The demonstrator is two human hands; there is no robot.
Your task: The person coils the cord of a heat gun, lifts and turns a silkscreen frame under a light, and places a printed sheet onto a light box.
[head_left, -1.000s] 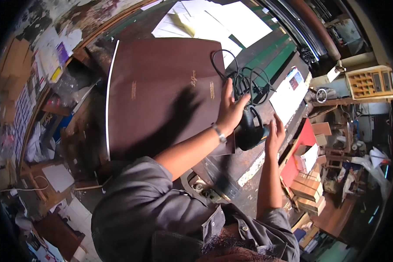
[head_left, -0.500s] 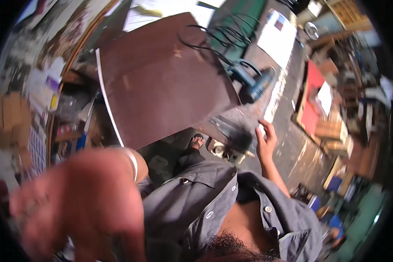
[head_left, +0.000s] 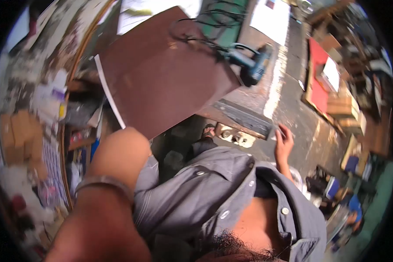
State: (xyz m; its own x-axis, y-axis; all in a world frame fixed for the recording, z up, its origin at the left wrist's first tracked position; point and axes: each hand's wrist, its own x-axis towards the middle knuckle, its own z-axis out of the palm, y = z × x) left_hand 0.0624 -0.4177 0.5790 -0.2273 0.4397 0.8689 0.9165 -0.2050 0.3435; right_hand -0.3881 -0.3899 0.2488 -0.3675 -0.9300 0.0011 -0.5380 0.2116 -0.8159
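My left arm fills the lower left, very close to the camera, with a band round its wrist. My left hand [head_left: 96, 240] is blurred at the bottom edge, its fingers out of frame. Beyond that elbow lies a large brown sheet [head_left: 161, 81] with a white strip along its left edge. My right hand [head_left: 284, 143] hangs with fingers loosely apart and nothing between them. Just left of its fingertips, a dark straight bar [head_left: 244, 118] lies along the bench edge. A blue corded power tool [head_left: 251, 63], shaped like a heat gun, lies at the sheet's right corner.
White papers [head_left: 270, 22] lie on the bench at the back. A black cord [head_left: 222, 15] coils over a green surface. To the right are a red board [head_left: 317, 56] and wooden blocks [head_left: 343, 107]. Cardboard [head_left: 22, 135] lies far left. My sandalled foot [head_left: 208, 130] shows below the bench.
My left hand has moved down toward the bottom edge, bringing the wristband into view. The dark bar, blurred before, now shows sharply. My right hand appears farther right as the view shifted.
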